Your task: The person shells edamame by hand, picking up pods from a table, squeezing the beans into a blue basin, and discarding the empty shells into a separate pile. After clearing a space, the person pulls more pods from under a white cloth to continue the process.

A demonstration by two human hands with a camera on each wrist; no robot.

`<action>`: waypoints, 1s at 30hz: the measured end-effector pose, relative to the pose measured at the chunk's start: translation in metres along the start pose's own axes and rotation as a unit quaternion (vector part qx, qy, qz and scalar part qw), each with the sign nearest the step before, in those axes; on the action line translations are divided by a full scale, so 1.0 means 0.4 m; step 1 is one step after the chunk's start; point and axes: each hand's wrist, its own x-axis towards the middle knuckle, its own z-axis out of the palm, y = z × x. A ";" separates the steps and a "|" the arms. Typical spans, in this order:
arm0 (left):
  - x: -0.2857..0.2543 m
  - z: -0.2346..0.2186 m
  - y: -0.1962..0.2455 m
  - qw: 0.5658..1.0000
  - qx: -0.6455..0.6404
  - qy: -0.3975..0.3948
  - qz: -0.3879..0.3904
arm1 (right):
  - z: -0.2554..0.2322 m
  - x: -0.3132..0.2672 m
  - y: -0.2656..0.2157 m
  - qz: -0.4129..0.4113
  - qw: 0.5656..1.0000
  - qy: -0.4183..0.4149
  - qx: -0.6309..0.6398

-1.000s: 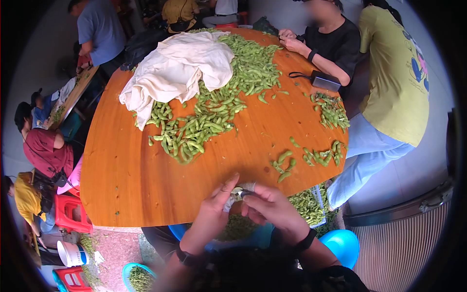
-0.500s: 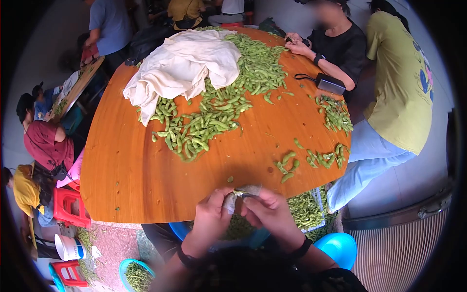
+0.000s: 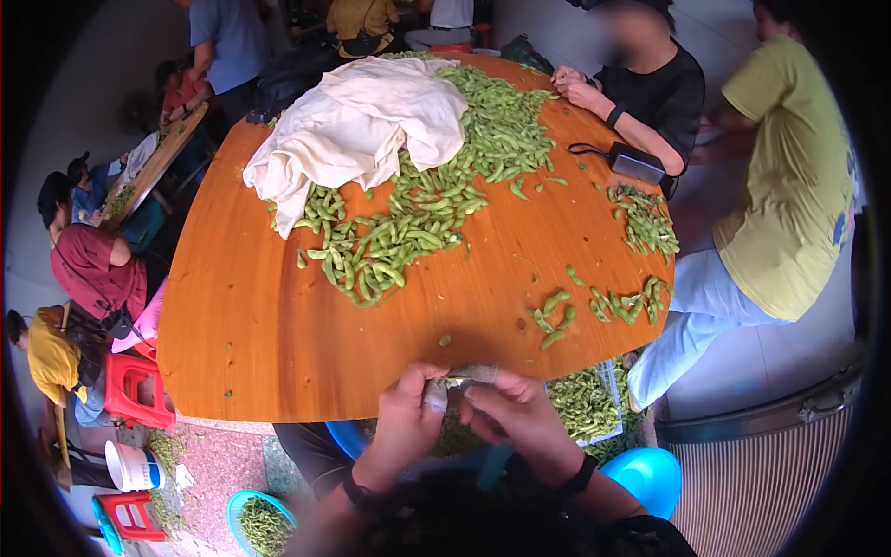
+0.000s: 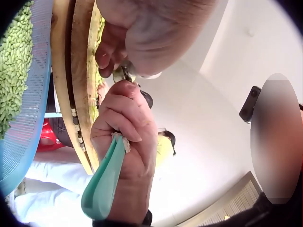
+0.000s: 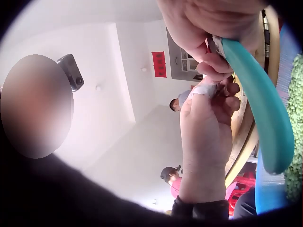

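Note:
My left hand (image 3: pixel 408 413) pinches a small green pod (image 4: pixel 118 74) at its fingertips, largely covered by fingers. White tape (image 5: pixel 204 90) wraps the thumb of that hand. In my right hand (image 3: pixel 520 413) is a tool with a teal plastic handle (image 5: pixel 262 113), its loop end sticking out below the curled fingers. The tool's working end meets the pod between both hands; what kind of tool it is, I cannot tell. Both hands work at the table's near edge, above a blue basin (image 4: pixel 42 94) of shelled green beans (image 4: pixel 14 66).
On the wooden table (image 3: pixel 278 343) lies a pile of edamame pods (image 3: pixel 501 121) partly under a white cloth (image 3: pixel 362 121). Loose pods (image 3: pixel 552 316) lie at the right. A clear bin of pods (image 3: pixel 585 404) and a blue stool-like thing (image 3: pixel 650 478) stand lower right. People sit around.
My left fingers, stretched upward a second ago, have bent down around the pod. Both hands sit slightly lower against the table edge. The person in the yellow-green shirt has turned and shifted right.

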 end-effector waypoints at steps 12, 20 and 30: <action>0.180 -0.113 0.056 0.956 0.287 -0.038 0.045 | -0.188 0.035 -0.042 -0.175 0.908 0.238 -0.295; 0.315 -0.127 -0.104 0.911 0.405 -0.027 0.074 | -0.160 0.036 -0.029 -0.166 0.922 0.195 -0.290; 0.164 -0.081 -0.010 0.988 -0.016 -0.093 -0.118 | -0.027 0.102 -0.062 -0.063 0.986 0.046 -0.150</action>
